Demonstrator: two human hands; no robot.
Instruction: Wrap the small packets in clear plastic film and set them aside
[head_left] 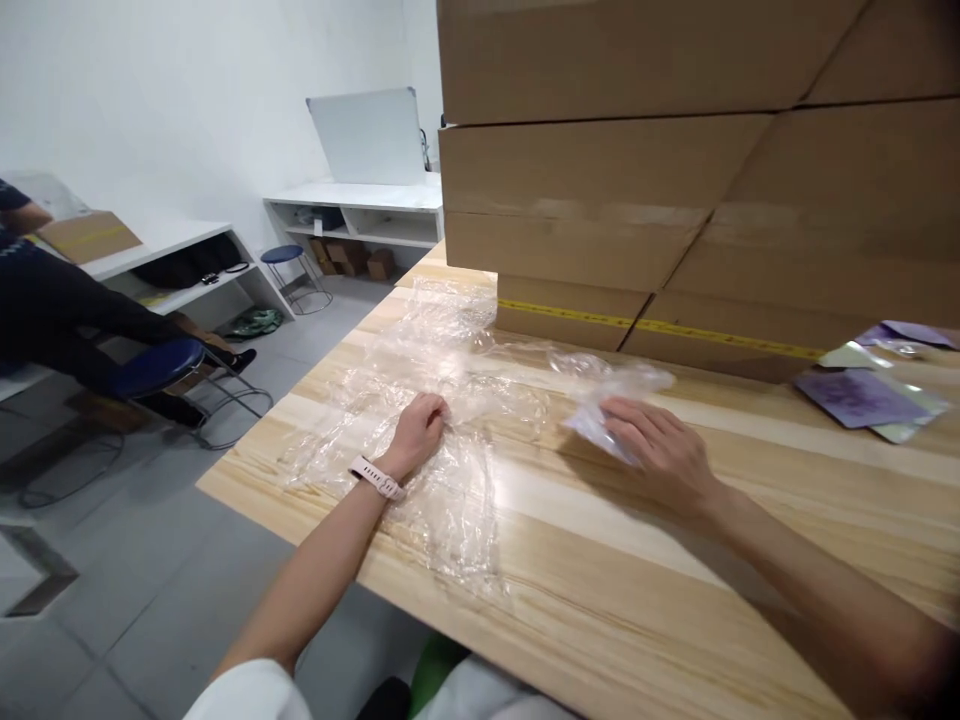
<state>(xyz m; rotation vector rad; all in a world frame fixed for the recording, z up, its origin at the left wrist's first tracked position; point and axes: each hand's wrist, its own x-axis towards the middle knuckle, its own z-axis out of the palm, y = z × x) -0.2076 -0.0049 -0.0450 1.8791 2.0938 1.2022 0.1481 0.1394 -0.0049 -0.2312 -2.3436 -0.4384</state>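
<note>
Several crumpled clear plastic bags (465, 500) lie spread over the wooden table. My left hand (420, 430), with a pale pink band on the wrist, rests on them. Its fingers are curled closed, and what they hold, if anything, is hidden. To the right, my right hand (660, 450) is closed around a clear plastic bag (600, 425), held a little above the tabletop. The bag's crumpled top points toward the boxes.
Large cardboard boxes (600, 180) are stacked at the table's back. A yellow measuring tape (562, 313) runs along the lowest ones. Purple printed packets (862, 395) lie at the right. At the left are a seated person (67, 300), a blue stool (161, 365) and white shelving (360, 195).
</note>
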